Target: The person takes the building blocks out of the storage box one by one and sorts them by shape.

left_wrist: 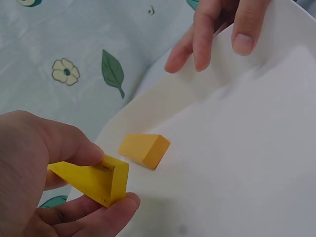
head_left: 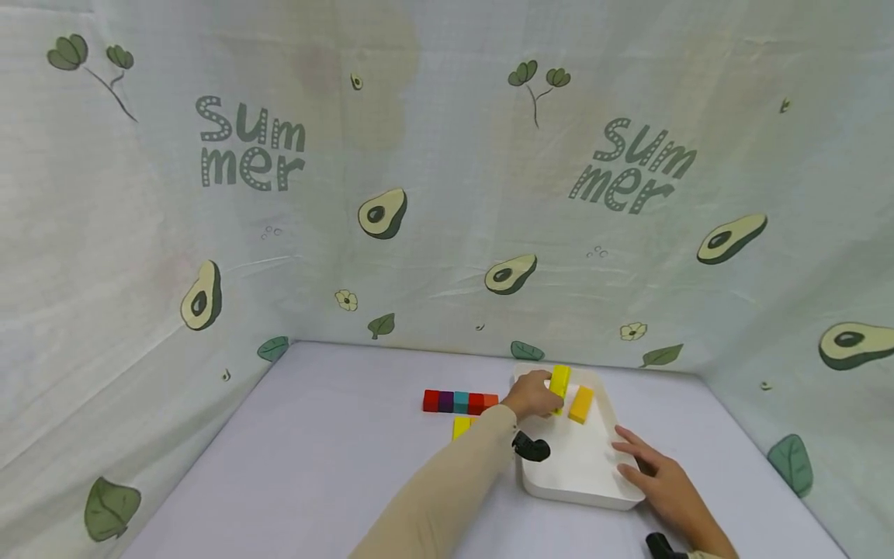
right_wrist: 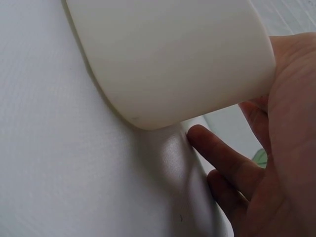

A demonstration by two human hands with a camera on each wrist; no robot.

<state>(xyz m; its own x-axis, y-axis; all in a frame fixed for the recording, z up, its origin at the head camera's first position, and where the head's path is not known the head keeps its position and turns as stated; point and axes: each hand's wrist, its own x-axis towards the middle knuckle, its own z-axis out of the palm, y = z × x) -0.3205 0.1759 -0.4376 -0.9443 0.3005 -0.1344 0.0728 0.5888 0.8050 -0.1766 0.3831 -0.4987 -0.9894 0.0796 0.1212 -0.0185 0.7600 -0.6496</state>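
Observation:
My left hand (head_left: 534, 394) is over the left back part of a white tray (head_left: 569, 470). It pinches a bright yellow block (left_wrist: 118, 181) between thumb and fingers, tilted in the left wrist view. Close by, an orange-yellow block (left_wrist: 144, 149) lies on the tray floor, apart from the held one. At the tray's right side is my right hand (head_left: 663, 481), its fingers loosely extended over the rim. The right wrist view shows two fingers (right_wrist: 222, 158) of that hand outside the tray wall; the rim partly hides the rest of the hand.
Left of the tray, a row of red, purple, teal and orange blocks (head_left: 461, 402) lies on the white table (head_left: 314, 466). A yellow block (head_left: 462, 427) in front of it is partly hidden by the left sleeve. A patterned cloth (head_left: 447, 194) rises behind the table and at its sides.

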